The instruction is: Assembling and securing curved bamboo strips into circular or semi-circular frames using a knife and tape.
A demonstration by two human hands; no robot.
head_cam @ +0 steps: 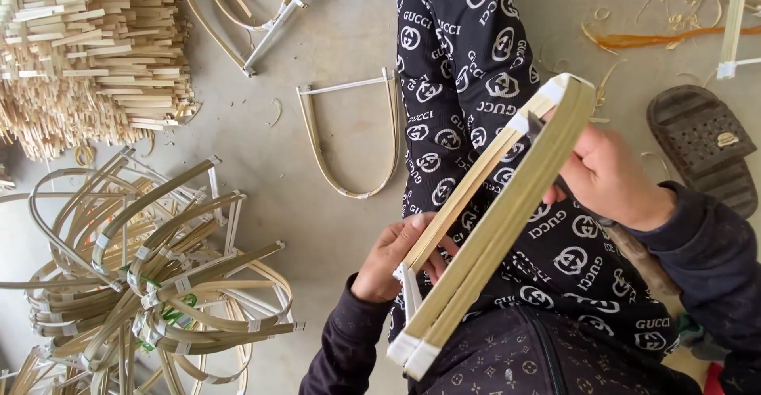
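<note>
A bundle of long pale bamboo strips (495, 220), bent and bound with white tape at its ends, slants across my lap over black patterned trousers (468, 62). My left hand (396, 256) grips the lower part, where a thinner strip splits off. Up at the bundle's taped upper end, my right hand (606, 177) holds it from behind. Both sleeves are dark.
A heap of bent, taped bamboo hoops (158, 276) lies on the concrete floor at lower left. Stacked short bamboo sticks (87, 54) fill the upper left. A single U-shaped hoop (353, 137) lies mid-floor. A dark sandal (701, 145) sits at right.
</note>
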